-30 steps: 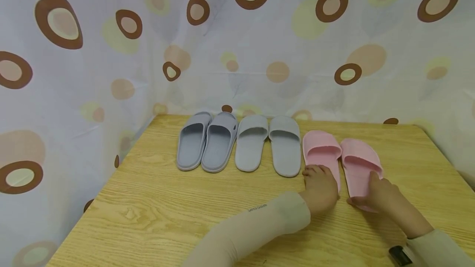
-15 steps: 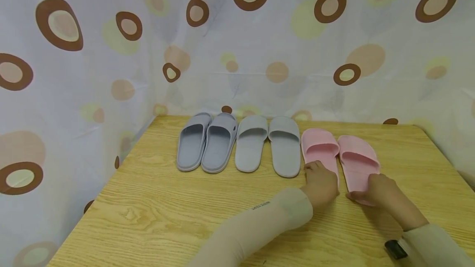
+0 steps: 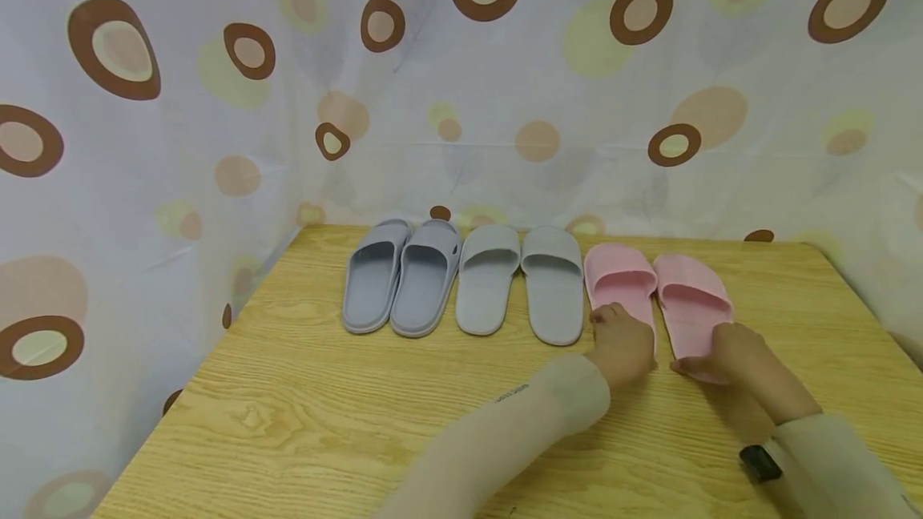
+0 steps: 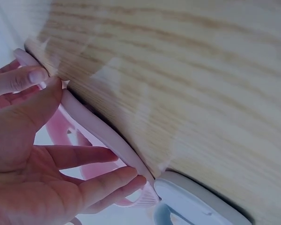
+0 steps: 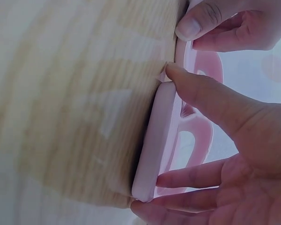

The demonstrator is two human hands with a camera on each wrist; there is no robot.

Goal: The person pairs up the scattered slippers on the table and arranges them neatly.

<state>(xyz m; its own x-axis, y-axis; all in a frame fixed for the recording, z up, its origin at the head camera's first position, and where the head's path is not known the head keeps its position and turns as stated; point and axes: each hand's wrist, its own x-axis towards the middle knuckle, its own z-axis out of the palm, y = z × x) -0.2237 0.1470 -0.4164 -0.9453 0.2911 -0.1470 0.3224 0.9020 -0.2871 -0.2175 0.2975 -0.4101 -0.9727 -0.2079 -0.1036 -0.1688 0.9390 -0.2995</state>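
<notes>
A pair of pink slide slippers lies flat at the right of the wooden table. My left hand (image 3: 622, 345) holds the heel part of the left pink slipper (image 3: 618, 271), thumb on its inner side and fingers along its outer edge. Across the heel of the right pink slipper (image 3: 694, 287) my right hand (image 3: 743, 359) spans in the same way. In the right wrist view its thumb and fingertips touch the sole edge (image 5: 154, 140). Both hands partly cover the heels. The slippers' toes point toward the patterned curtain.
Left of the pink pair stand two light grey slippers (image 3: 552, 287) and two bluish-grey slippers (image 3: 425, 279), toes to the back. Behind the table (image 3: 324, 407) hangs a white curtain (image 3: 461, 86) with brown rings. A dark device (image 3: 760, 463) sits at my right cuff.
Both hands have moved forward and slightly left with the pink slippers, bringing them closer to the light grey pair and the curtain. The grey slippers have stayed put.
</notes>
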